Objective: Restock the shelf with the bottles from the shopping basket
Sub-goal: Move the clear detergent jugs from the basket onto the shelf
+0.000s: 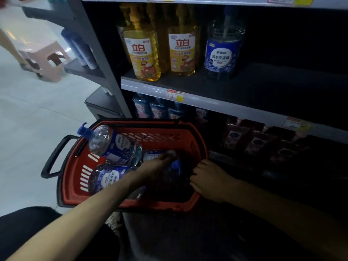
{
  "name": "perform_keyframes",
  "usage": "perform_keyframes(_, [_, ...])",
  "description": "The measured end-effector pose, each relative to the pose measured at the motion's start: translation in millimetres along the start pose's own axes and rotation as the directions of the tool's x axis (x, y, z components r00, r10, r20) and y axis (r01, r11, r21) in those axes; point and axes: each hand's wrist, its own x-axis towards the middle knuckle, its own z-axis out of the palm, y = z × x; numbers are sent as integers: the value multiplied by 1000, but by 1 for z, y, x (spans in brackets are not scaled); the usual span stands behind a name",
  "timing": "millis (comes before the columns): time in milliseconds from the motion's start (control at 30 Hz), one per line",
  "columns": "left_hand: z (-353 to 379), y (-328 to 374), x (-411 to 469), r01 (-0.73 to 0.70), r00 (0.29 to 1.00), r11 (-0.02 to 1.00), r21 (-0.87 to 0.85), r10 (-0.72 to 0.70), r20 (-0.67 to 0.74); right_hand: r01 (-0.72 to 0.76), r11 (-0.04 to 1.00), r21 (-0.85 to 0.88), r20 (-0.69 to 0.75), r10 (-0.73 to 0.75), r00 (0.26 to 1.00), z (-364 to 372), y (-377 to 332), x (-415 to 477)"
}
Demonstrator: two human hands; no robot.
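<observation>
Fingers (166,156) of my left hand (151,167) curl round the neck of a bottle (175,166) down in the basket (131,131), to lift it to the shelf (216,105) above; my right hand (209,179) curls alongside, its grip unclear.

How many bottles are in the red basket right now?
3 plainly: one bottle leaning in the basket's back left corner, one lying front left under the forearm, one between the left hand and right hand. A label behind the left hand may be a fourth.
</observation>
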Motion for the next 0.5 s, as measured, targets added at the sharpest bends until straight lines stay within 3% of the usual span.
perform_keyframes(200, [-21, 17, -15, 177, 978, 954, -240, -197, -63, -30, 1000, -1, 37, 30, 999, -8, -3, 1])
perform_keyframes(500, [-29, 20, -26, 226, 936, 916, -331, -298, -187, -92, 994, 67, 163, 80, 983, -27, -8, 7])
